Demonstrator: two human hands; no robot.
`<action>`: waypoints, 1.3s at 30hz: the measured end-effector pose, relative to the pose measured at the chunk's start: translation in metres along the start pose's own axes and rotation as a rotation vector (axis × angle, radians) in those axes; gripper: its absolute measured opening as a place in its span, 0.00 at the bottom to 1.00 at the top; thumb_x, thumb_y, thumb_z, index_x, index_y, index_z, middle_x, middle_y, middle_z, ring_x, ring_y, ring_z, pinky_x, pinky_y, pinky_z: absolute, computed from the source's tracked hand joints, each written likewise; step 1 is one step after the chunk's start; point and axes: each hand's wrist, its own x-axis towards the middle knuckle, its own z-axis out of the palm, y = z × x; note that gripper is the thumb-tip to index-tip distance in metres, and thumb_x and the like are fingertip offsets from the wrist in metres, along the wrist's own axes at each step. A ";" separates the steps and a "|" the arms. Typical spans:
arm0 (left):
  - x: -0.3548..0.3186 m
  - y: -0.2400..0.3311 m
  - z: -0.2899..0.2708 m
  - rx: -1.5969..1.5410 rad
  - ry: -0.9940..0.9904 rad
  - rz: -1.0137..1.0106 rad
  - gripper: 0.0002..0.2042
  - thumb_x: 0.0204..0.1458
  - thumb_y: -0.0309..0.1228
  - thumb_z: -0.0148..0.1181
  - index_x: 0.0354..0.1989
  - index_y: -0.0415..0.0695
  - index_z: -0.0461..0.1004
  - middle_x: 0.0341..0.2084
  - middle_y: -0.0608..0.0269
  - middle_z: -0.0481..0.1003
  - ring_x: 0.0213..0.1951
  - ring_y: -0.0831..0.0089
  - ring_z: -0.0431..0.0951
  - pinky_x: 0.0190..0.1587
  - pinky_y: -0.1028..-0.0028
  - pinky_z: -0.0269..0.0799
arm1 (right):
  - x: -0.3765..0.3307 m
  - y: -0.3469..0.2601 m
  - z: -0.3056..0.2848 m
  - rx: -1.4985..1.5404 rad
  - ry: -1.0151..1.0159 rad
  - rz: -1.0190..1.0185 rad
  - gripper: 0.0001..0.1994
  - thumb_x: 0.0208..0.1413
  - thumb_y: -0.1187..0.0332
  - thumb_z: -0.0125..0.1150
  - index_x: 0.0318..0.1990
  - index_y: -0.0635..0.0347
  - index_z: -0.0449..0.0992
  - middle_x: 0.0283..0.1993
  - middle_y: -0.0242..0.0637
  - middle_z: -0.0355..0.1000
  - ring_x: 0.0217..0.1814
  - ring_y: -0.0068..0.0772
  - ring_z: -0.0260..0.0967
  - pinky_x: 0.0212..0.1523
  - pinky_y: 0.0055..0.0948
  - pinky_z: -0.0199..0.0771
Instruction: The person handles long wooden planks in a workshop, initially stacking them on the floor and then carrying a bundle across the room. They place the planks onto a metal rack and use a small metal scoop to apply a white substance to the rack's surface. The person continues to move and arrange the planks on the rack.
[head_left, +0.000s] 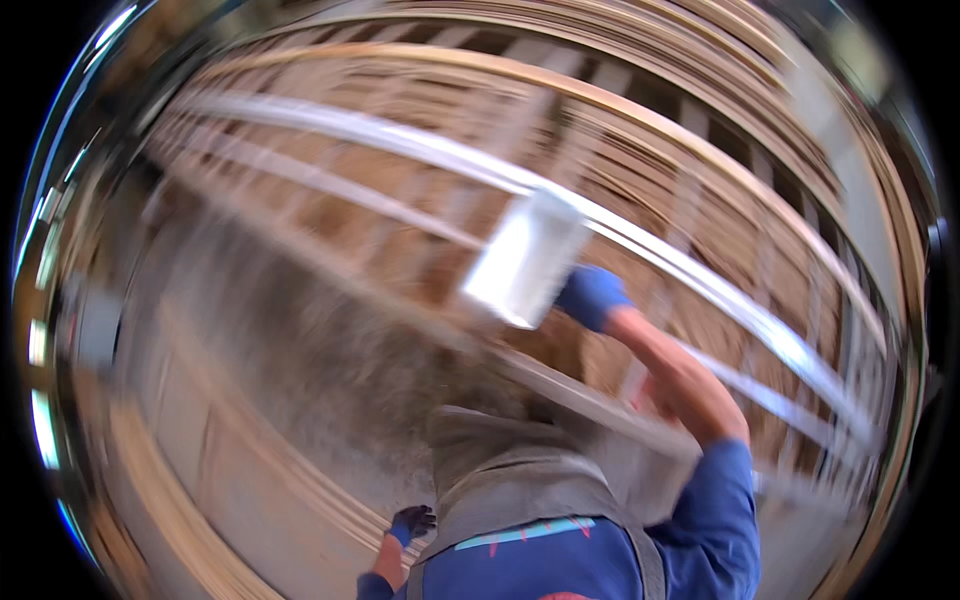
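Observation:
A white, open rectangular container [525,262], blurred by motion, is held tilted over a long slatted wooden structure. My right hand [596,298], in a blue glove, grips the container by its right side; the fingertips are hidden behind it. Low beside my body hangs my left hand [412,523], in a dark blue glove. Its fingers are apart, with nothing in them. An apron [520,470] covers my front.
Pale metal rails [400,140] and a wooden rail [640,105] run along the slatted structure [590,130], with brown material between its slats. Long planks [180,510] lie at the lower left. The grey floor [290,310] looks dusty and smeared by motion.

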 end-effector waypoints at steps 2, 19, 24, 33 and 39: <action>-0.016 0.023 -0.037 -0.275 0.008 -0.122 0.18 0.62 0.46 0.50 0.54 0.51 0.73 0.43 0.59 0.81 0.41 0.64 0.81 0.47 0.63 0.71 | 0.059 -0.044 0.002 -0.045 0.023 0.047 0.18 0.58 0.51 0.54 0.40 0.55 0.80 0.37 0.51 0.78 0.41 0.56 0.76 0.41 0.49 0.74; -0.047 0.311 -0.601 -0.670 0.452 0.446 0.15 0.60 0.40 0.53 0.49 0.44 0.74 0.37 0.54 0.81 0.33 0.66 0.81 0.37 0.67 0.72 | 0.709 -0.494 0.094 -0.101 -0.021 -0.159 0.25 0.56 0.42 0.56 0.47 0.53 0.79 0.46 0.52 0.76 0.50 0.57 0.72 0.49 0.48 0.72; -0.002 0.212 -0.702 -0.610 0.414 0.046 0.22 0.61 0.40 0.49 0.61 0.42 0.68 0.43 0.51 0.79 0.39 0.58 0.82 0.40 0.62 0.78 | 0.896 -0.646 0.148 -0.033 0.063 -0.225 0.27 0.58 0.40 0.49 0.49 0.50 0.78 0.41 0.52 0.77 0.45 0.58 0.74 0.45 0.51 0.73; 0.038 0.404 -0.873 -1.046 0.403 -0.076 0.18 0.60 0.40 0.49 0.52 0.44 0.74 0.42 0.53 0.80 0.37 0.61 0.82 0.39 0.62 0.78 | 1.255 -0.862 0.227 -0.082 0.015 -0.263 0.27 0.57 0.41 0.53 0.51 0.53 0.77 0.47 0.53 0.76 0.52 0.59 0.71 0.50 0.51 0.71; 0.100 0.537 -1.231 0.665 0.811 0.556 0.16 0.59 0.40 0.50 0.47 0.46 0.78 0.41 0.55 0.80 0.36 0.62 0.82 0.39 0.62 0.78 | 1.452 -0.986 0.263 0.023 0.098 -0.230 0.27 0.55 0.41 0.53 0.49 0.54 0.78 0.47 0.54 0.75 0.53 0.59 0.70 0.50 0.51 0.71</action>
